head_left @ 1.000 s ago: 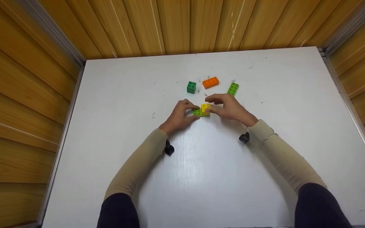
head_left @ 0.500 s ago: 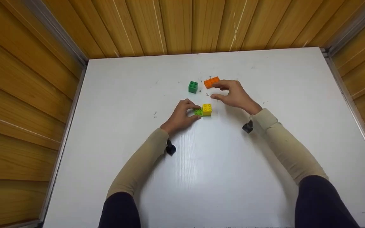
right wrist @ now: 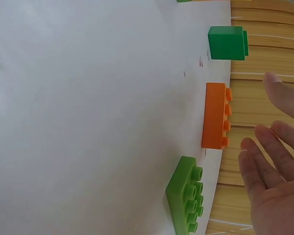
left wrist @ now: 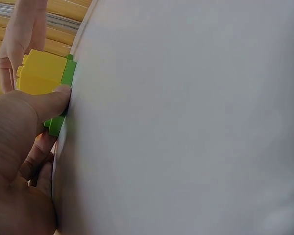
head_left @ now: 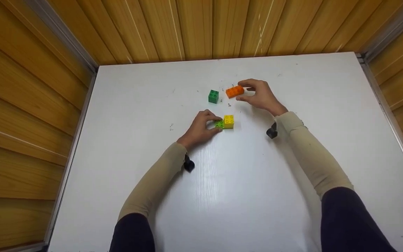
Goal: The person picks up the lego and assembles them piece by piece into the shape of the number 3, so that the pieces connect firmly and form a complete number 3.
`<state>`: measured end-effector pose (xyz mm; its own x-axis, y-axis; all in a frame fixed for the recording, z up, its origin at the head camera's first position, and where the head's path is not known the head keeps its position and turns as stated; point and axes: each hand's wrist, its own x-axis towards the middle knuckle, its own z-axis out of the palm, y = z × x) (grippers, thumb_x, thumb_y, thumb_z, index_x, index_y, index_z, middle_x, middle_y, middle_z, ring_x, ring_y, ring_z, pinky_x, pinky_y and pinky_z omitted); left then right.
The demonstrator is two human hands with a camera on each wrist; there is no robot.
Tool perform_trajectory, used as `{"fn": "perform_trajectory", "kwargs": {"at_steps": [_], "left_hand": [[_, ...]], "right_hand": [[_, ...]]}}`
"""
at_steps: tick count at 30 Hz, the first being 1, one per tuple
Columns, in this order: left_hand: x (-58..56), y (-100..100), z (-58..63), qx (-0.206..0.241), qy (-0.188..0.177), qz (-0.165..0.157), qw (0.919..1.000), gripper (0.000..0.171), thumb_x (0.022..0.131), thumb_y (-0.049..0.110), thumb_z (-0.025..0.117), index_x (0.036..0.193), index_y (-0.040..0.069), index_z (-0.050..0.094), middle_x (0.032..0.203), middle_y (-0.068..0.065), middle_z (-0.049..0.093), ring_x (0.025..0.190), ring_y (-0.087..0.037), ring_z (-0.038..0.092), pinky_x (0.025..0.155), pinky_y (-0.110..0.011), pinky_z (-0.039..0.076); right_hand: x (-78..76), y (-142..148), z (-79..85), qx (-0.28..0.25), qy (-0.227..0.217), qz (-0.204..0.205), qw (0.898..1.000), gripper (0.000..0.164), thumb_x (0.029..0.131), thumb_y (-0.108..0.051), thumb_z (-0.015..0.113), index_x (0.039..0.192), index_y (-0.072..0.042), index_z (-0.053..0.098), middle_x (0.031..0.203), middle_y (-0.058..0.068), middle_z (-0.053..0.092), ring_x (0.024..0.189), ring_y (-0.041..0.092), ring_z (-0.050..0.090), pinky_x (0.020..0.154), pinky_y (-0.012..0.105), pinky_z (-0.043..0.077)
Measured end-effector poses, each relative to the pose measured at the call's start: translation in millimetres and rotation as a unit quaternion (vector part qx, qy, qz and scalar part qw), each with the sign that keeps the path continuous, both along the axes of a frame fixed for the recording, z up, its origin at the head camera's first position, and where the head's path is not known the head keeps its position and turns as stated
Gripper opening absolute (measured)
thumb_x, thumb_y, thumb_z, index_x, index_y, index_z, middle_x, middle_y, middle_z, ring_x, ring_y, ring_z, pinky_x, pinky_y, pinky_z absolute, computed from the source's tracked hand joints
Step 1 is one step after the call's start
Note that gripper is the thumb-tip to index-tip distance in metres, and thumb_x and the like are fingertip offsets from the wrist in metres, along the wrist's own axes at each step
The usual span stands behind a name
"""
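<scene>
My left hand point(head_left: 201, 126) pinches a flat light-green toy brick point(head_left: 219, 124) between thumb and fingers, down on the table. A yellow brick point(head_left: 228, 121) is stacked on that brick's right end, as the left wrist view also shows. My right hand point(head_left: 260, 95) hovers by the right end of an orange brick point(head_left: 235, 91). Its thumb and fingers are spread, with a gap to the orange brick in the right wrist view. Another flat light-green brick point(right wrist: 185, 196) lies beside the orange one in that view; in the head view my right hand hides it.
A dark green square brick point(head_left: 213, 96) stands left of the orange one on the white table point(head_left: 145, 105). Wood-look panels point(head_left: 194, 28) rise behind the table and at both sides.
My right hand has left the yellow brick and moved up toward the back of the table, to the orange brick. My left hand has kept its pinch on the light-green brick.
</scene>
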<state>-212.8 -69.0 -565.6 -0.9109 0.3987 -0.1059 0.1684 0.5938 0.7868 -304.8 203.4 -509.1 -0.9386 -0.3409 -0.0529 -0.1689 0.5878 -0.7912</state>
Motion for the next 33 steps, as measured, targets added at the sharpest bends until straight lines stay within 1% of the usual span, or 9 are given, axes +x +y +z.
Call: {"fn": "perform_trajectory", "kwargs": {"at_steps": [3, 7, 11, 15, 18, 21, 24, 28, 33], "left_hand": [[-0.1, 0, 1.1, 0.0, -0.001, -0.002, 1.0, 0.037, 0.1, 0.032, 0.078, 0.136, 0.022, 0.074, 0.123, 0.004, 0.058, 0.128, -0.016, 0.047, 0.121, -0.037, 0.039], [-0.4, 0, 2.5, 0.003, 0.004, -0.007, 1.0, 0.038, 0.1, 0.032, 0.078, 0.136, 0.021, 0.074, 0.123, 0.003, 0.058, 0.129, -0.017, 0.047, 0.121, -0.037, 0.039], [-0.2, 1, 2.8, 0.005, 0.008, -0.012, 0.9999, 0.038, 0.1, 0.031, 0.078, 0.137, 0.02, 0.074, 0.124, 0.002, 0.059, 0.129, -0.017, 0.048, 0.121, -0.037, 0.039], [0.5, 1, 3.0, 0.002, 0.003, -0.009, 1.0, 0.038, 0.1, 0.03, 0.079, 0.137, 0.021, 0.074, 0.126, 0.002, 0.058, 0.131, -0.018, 0.047, 0.123, -0.037, 0.039], [0.6, 0, 2.8, 0.0, 0.004, -0.006, 1.0, 0.038, 0.1, 0.03, 0.079, 0.136, 0.021, 0.074, 0.125, 0.002, 0.058, 0.131, -0.019, 0.047, 0.123, -0.038, 0.039], [1.0, -1, 2.2, -0.001, 0.005, -0.006, 1.0, 0.037, 0.099, 0.029, 0.079, 0.135, 0.021, 0.075, 0.124, 0.002, 0.059, 0.129, -0.018, 0.048, 0.121, -0.037, 0.04], [1.2, -1, 1.8, -0.005, 0.006, -0.007, 0.9999, 0.037, 0.1, 0.03, 0.079, 0.135, 0.022, 0.074, 0.124, 0.003, 0.058, 0.128, -0.017, 0.048, 0.12, -0.037, 0.041], [1.1, 0, 1.4, -0.007, 0.007, -0.006, 0.9999, 0.037, 0.1, 0.031, 0.079, 0.136, 0.022, 0.074, 0.124, 0.003, 0.058, 0.129, -0.017, 0.048, 0.121, -0.037, 0.04], [0.3, 0, 0.9, -0.004, 0.011, -0.006, 0.9999, 0.037, 0.1, 0.03, 0.079, 0.135, 0.021, 0.075, 0.123, 0.003, 0.059, 0.129, -0.017, 0.049, 0.121, -0.037, 0.04]], "right_hand": [[-5.2, 1, -3.1, 0.003, -0.013, -0.007, 1.0, 0.06, 0.095, -0.021, 0.084, 0.149, -0.007, 0.061, 0.155, 0.011, 0.06, 0.143, 0.034, 0.055, 0.123, 0.048, 0.044], [-9.8, 0, -6.1, 0.002, -0.016, -0.01, 1.0, 0.06, 0.096, -0.018, 0.083, 0.149, -0.006, 0.061, 0.155, 0.012, 0.059, 0.144, 0.033, 0.054, 0.124, 0.047, 0.043], [-11.4, -2, -8.7, 0.004, -0.019, -0.016, 1.0, 0.058, 0.097, -0.014, 0.081, 0.151, -0.007, 0.06, 0.157, 0.012, 0.057, 0.145, 0.032, 0.053, 0.125, 0.047, 0.042], [-12.2, -6, -11.7, 0.011, -0.042, -0.026, 0.999, 0.06, 0.099, -0.014, 0.078, 0.155, -0.011, 0.056, 0.163, 0.01, 0.051, 0.149, 0.03, 0.047, 0.127, 0.047, 0.038], [-12.8, -10, -14.1, 0.012, -0.053, -0.029, 0.998, 0.06, 0.1, -0.011, 0.077, 0.156, -0.011, 0.055, 0.163, 0.01, 0.05, 0.148, 0.029, 0.048, 0.128, 0.045, 0.038], [-14.1, -14, -16.8, 0.019, -0.053, -0.031, 0.998, 0.058, 0.101, -0.008, 0.074, 0.155, -0.009, 0.055, 0.161, 0.012, 0.052, 0.143, 0.029, 0.052, 0.126, 0.044, 0.04], [-16.0, -16, -19.3, 0.037, -0.054, -0.037, 0.997, 0.056, 0.102, -0.007, 0.072, 0.156, -0.009, 0.054, 0.16, 0.013, 0.053, 0.14, 0.029, 0.053, 0.126, 0.045, 0.041], [-18.3, -18, -22.2, 0.05, -0.049, -0.04, 0.997, 0.055, 0.103, -0.007, 0.072, 0.155, -0.008, 0.055, 0.158, 0.014, 0.054, 0.141, 0.029, 0.053, 0.126, 0.046, 0.04], [-19.3, -18, -25.3, 0.051, -0.025, -0.032, 0.998, 0.05, 0.102, -0.004, 0.072, 0.15, -0.004, 0.06, 0.153, 0.015, 0.058, 0.142, 0.031, 0.053, 0.127, 0.047, 0.039]]}}
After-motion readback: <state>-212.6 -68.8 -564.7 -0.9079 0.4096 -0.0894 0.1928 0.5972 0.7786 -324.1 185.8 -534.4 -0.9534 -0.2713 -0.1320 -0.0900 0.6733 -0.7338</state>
